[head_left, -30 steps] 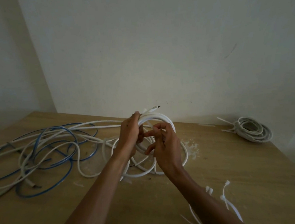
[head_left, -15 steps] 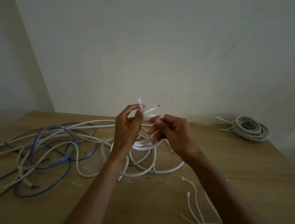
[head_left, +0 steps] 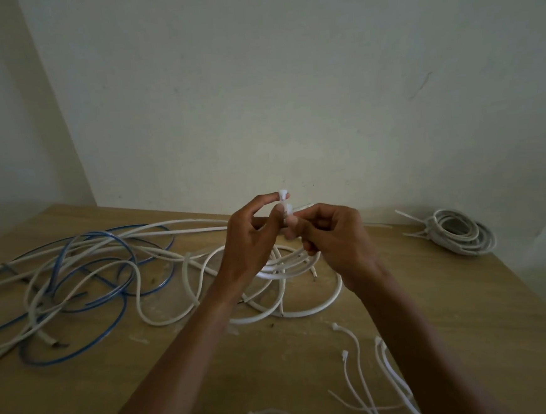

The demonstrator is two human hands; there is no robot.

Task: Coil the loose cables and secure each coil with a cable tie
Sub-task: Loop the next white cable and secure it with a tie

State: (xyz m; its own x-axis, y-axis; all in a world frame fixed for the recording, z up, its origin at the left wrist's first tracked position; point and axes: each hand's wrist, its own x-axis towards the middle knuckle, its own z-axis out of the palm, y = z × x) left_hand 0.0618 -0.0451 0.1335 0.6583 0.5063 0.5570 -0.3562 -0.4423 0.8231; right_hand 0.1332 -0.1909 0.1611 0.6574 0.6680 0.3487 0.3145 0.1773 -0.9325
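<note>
A white cable coil [head_left: 309,308] lies partly on the wooden table [head_left: 452,307] and is lifted at its far side between my hands. My left hand [head_left: 251,241] holds the gathered loops and pinches the head of a white cable tie [head_left: 285,206] between thumb and forefinger. Close against it, my right hand [head_left: 332,234] has its fingers curled round the tie's other end. A tied white coil [head_left: 459,231] rests at the far right by the wall.
A tangle of loose blue and white cables [head_left: 74,278] spreads over the table's left side. Several spare cable ties [head_left: 360,373] lie near the front right edge. A plain wall stands right behind the table.
My hands rose with the coil's top edge. The right hand went from the coil's loops to the cable tie, and the tie now stands up between both hands.
</note>
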